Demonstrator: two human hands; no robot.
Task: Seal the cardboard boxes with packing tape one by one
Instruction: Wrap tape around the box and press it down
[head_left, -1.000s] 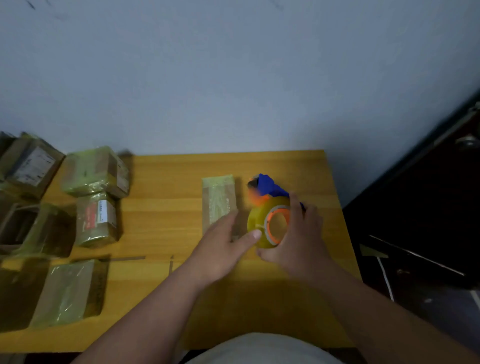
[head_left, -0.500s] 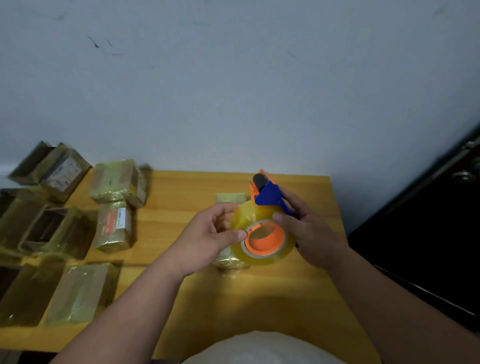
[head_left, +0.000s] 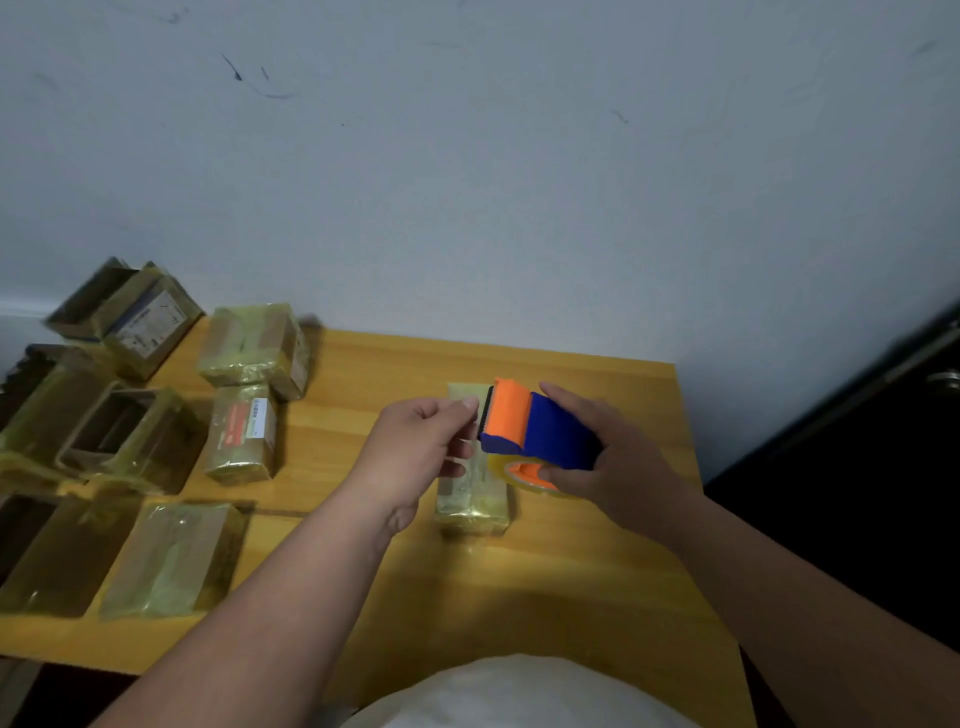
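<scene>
Gripping the blue-and-orange plastic tape dispenser (head_left: 537, 434), your right hand (head_left: 618, 467) hovered over the tape-wrapped cardboard box (head_left: 470, 501) on the wooden desk (head_left: 571, 571); your left hand (head_left: 415, 449) pinched at its front edge. The box's long axis ran away from you, directly beneath both hands.

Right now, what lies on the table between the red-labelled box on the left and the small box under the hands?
Head view: only bare wooden table separates the red-labelled taped cardboard box from the small tape-wrapped box.

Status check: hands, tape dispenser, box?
Right hand grips tape dispenser. Left hand pinching at its front edge. Box below on table, nothing blocking.
</scene>
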